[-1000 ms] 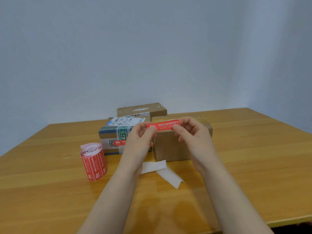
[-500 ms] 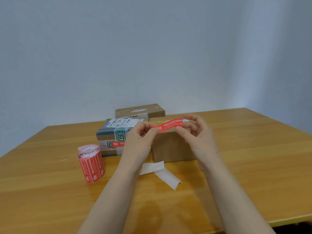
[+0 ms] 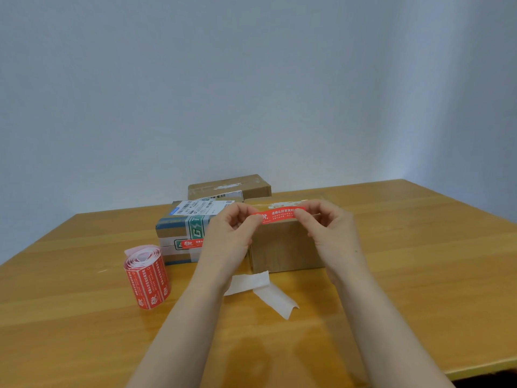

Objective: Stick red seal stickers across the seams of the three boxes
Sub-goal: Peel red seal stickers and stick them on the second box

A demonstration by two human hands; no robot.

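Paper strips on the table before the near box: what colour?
The paper strips are plain white, no print visible. Head view shows them best.

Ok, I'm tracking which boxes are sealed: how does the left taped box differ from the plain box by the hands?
The taped box carries a stuck sticker on its front; the plain box has a loose sticker held at its top edge by the left hand and right hand. The taped box has printed tape and a shipping label; the plain box shows bare brown sides. Both are cardboard.

Bare pale grey-blue wall [image 3: 251,79] behind a glossy light wooden table [image 3: 419,261], brighter patch at right.
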